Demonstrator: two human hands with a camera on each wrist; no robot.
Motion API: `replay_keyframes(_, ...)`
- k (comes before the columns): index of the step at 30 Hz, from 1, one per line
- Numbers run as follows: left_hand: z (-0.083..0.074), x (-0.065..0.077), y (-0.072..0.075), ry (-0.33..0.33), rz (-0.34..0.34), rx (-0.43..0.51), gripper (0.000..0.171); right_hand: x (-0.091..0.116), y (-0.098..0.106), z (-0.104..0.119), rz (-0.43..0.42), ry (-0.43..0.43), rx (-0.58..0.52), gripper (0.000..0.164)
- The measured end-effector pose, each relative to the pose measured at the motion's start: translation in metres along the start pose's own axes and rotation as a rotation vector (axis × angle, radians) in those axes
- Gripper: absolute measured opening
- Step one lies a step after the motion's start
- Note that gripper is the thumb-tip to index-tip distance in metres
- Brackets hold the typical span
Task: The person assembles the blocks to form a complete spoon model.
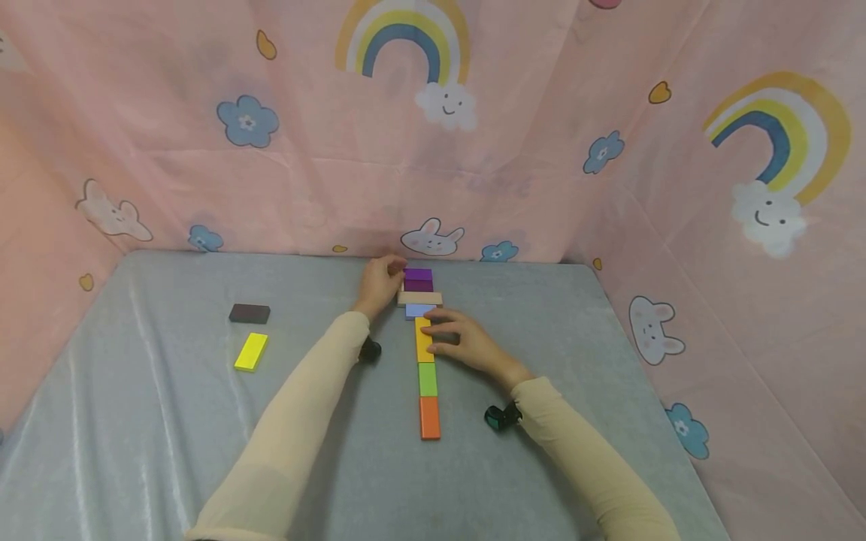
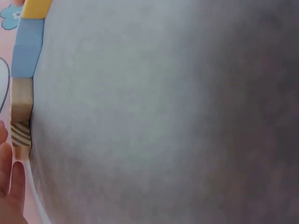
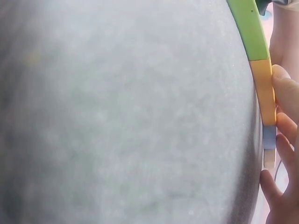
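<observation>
A row of blocks runs away from me: orange (image 1: 429, 418), green (image 1: 428, 379), yellow-orange (image 1: 424, 349), light blue (image 1: 419, 310), a crosswise natural wood block (image 1: 419, 298) and purple (image 1: 418, 275) at the far end. My left hand (image 1: 380, 284) is at the left side of the purple end, fingertips right by the blocks. In the left wrist view its fingers (image 2: 17, 179) extend beside a dark-striped wooden block end (image 2: 20, 134). Along the yellow-orange block lies my right hand (image 1: 467, 342), its fingers spread and loosely extended, fingertips at the block's right side.
On the left of the grey cloth-covered table (image 1: 169, 421) lie a dark brown block (image 1: 249, 313) and a bright yellow block (image 1: 251, 352). A pink patterned curtain (image 1: 304, 180) rises behind the table's far edge, with more curtain at both sides.
</observation>
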State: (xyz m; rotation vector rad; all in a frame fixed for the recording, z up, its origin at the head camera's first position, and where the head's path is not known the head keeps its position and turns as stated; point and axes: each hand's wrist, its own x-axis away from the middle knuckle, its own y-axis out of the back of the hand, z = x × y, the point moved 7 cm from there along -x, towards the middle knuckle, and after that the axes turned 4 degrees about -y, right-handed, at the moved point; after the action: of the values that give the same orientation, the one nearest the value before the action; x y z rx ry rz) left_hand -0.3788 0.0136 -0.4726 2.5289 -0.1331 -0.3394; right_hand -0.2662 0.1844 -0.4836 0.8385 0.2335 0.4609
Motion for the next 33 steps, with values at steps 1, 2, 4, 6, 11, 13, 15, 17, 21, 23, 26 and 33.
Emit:
replay_keyframes(1, 0.0, 0.0, 0.001, -0.003, 0.002, 0.001, 0.024, 0.0, 0.0, 0.0, 0.0, 0.002, 0.001, 0.04)
replay_keyframes(2, 0.0, 0.0, 0.002, -0.009, 0.002, 0.001, 0.024, 0.0, 0.0, 0.001, -0.002, 0.007, 0.003, 0.04)
replay_keyframes(4, 0.0, 0.0, 0.004, -0.02, 0.005, -0.011, 0.023, 0.0, 0.0, 0.001, -0.003, 0.012, 0.0, 0.04)
replay_keyframes(6, -0.001, 0.0, 0.006, -0.031, 0.013, -0.028, 0.023, 0.0, 0.0, 0.001, -0.003, 0.015, -0.001, 0.04)
replay_keyframes(11, -0.003, 0.003, 0.014, -0.062, 0.027, -0.066, 0.021, -0.001, -0.001, 0.001, -0.005, 0.028, 0.003, 0.039)
replay_keyframes(13, -0.004, 0.004, 0.019, -0.087, 0.023, -0.071, 0.021, -0.001, 0.0, 0.002, -0.007, 0.035, 0.003, 0.039)
replay_keyframes(15, -0.007, 0.006, 0.023, -0.108, 0.021, -0.067, 0.022, -0.001, 0.0, 0.002, -0.008, 0.036, 0.002, 0.039)
replay_keyframes(17, -0.009, 0.007, 0.026, -0.121, 0.023, -0.065, 0.021, 0.0, 0.0, 0.001, -0.006, 0.027, 0.002, 0.039)
replay_keyframes(21, -0.016, 0.014, 0.033, -0.116, 0.04, -0.067, 0.019, 0.0, 0.001, 0.0, 0.001, 0.004, 0.006, 0.039)
replay_keyframes(23, -0.022, 0.019, 0.037, -0.116, 0.058, -0.069, 0.019, 0.0, 0.001, 0.0, 0.0, 0.006, 0.004, 0.039)
replay_keyframes(26, -0.029, 0.028, 0.045, -0.125, 0.093, -0.061, 0.02, 0.0, 0.001, 0.0, -0.007, 0.017, -0.001, 0.039)
replay_keyframes(33, -0.036, 0.054, 0.077, -0.18, 0.103, -0.013, 0.024, 0.0, 0.0, 0.0, -0.001, 0.013, 0.006, 0.039)
